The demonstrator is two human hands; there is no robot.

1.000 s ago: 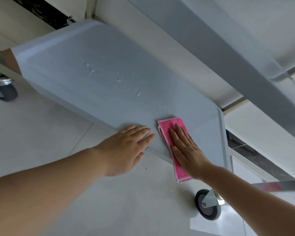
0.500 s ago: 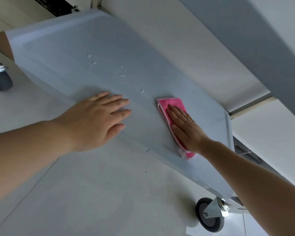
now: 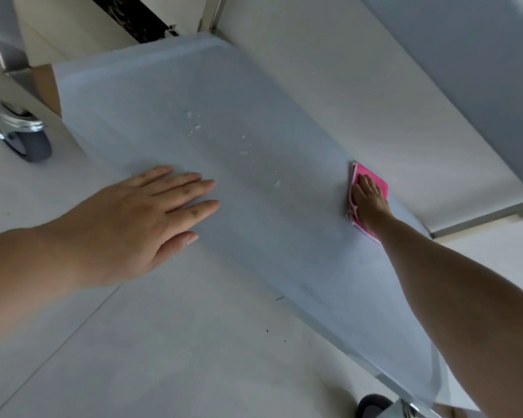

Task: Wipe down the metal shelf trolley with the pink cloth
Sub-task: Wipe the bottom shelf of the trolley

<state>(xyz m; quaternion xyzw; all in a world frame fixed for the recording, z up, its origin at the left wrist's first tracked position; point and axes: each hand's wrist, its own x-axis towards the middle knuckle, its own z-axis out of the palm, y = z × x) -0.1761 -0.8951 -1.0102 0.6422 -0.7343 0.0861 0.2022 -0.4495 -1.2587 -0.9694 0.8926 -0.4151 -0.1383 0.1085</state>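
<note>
Much of the metal shelf trolley (image 3: 224, 95) is cut off: an upper shelf (image 3: 465, 64) runs out of view at 1 o'clock, one grey caster (image 3: 31, 143) shows at 9 o'clock beneath a chrome bracket, and a second wheel (image 3: 372, 407) is clipped by the bottom edge at 5 o'clock. Most of the pink cloth (image 3: 373, 179) is covered by the right hand (image 3: 369, 200), leaving only its far corner and white-trimmed edge visible. The lower shelf is a pale, matte grey tray with a raised rim, dotted near its centre with water droplets (image 3: 194, 122); below it lies a light tiled floor (image 3: 163, 342) with a few dark specks. The cloth sits at the shelf's far edge, toward 3 o'clock, flat under the right hand, whose straight fingers press down on it. The left hand (image 3: 139, 218) rests at 9 o'clock near the shelf's front edge, fingers straight and spread, well apart from the cloth and holding nothing.
</note>
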